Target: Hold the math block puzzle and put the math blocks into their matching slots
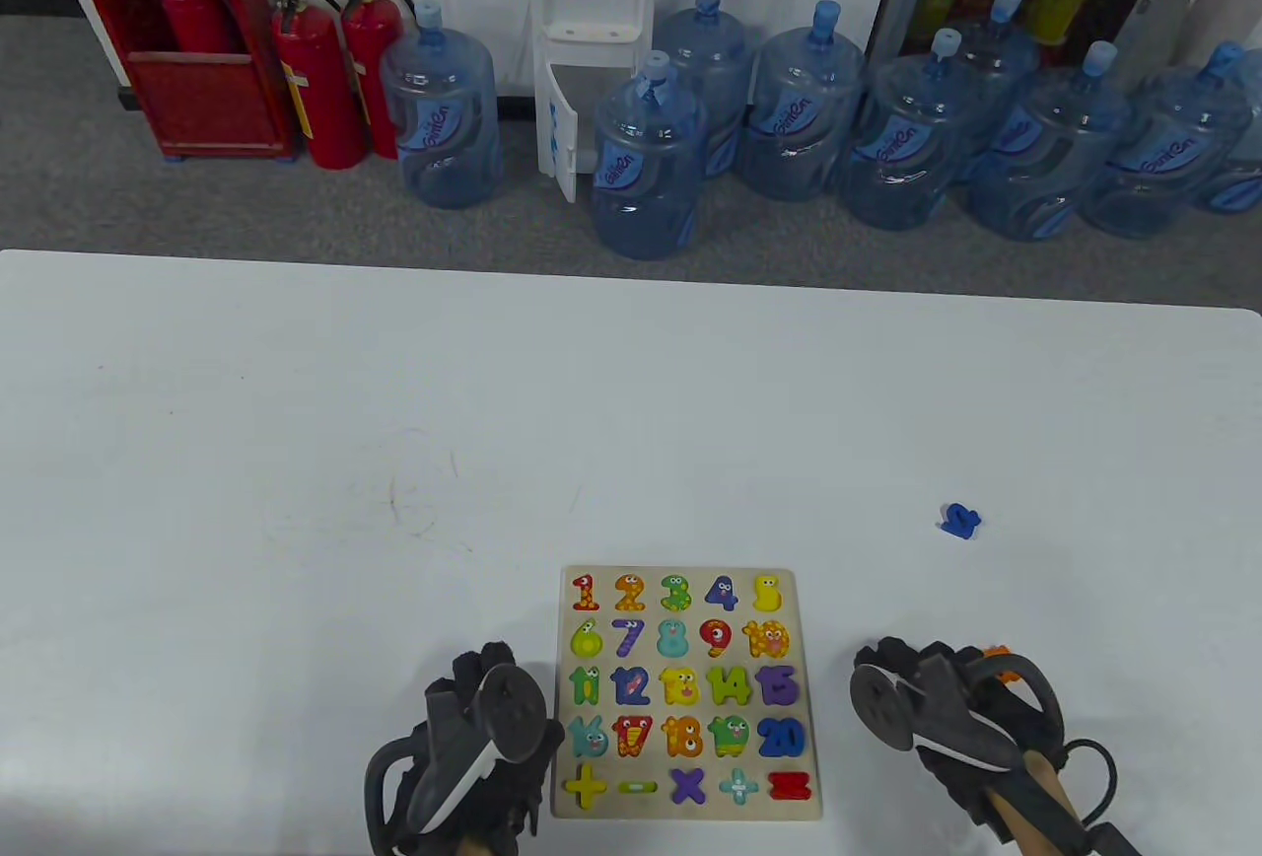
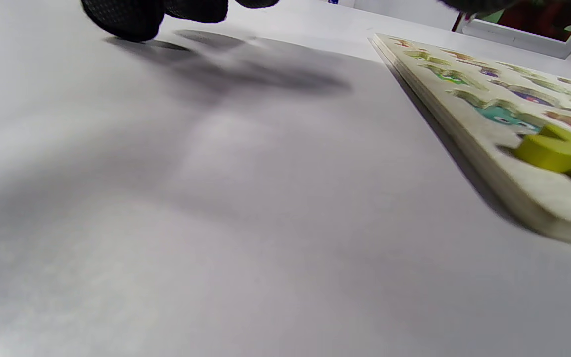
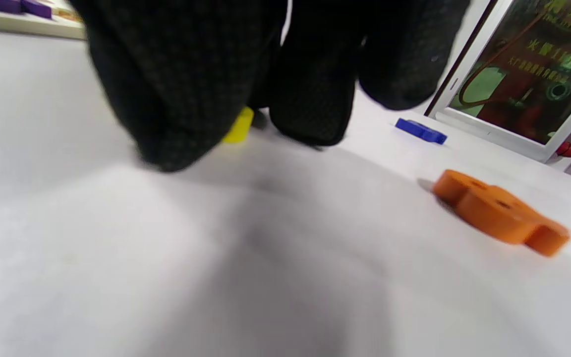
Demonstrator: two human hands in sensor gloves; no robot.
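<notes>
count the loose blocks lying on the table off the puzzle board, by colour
blue block: 1
orange block: 1
yellow block, partly hidden behind the right hand's fingers: 1
total: 3 loose blocks

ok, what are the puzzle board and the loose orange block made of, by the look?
Puzzle board: looks like pale unfinished wood, maybe plywood; its edge shows faint layer lines and cut-out slots. Orange block: probably painted wood, matte and evenly orange, with thick flat-cut sides; moulded plastic cannot be ruled out.
</notes>
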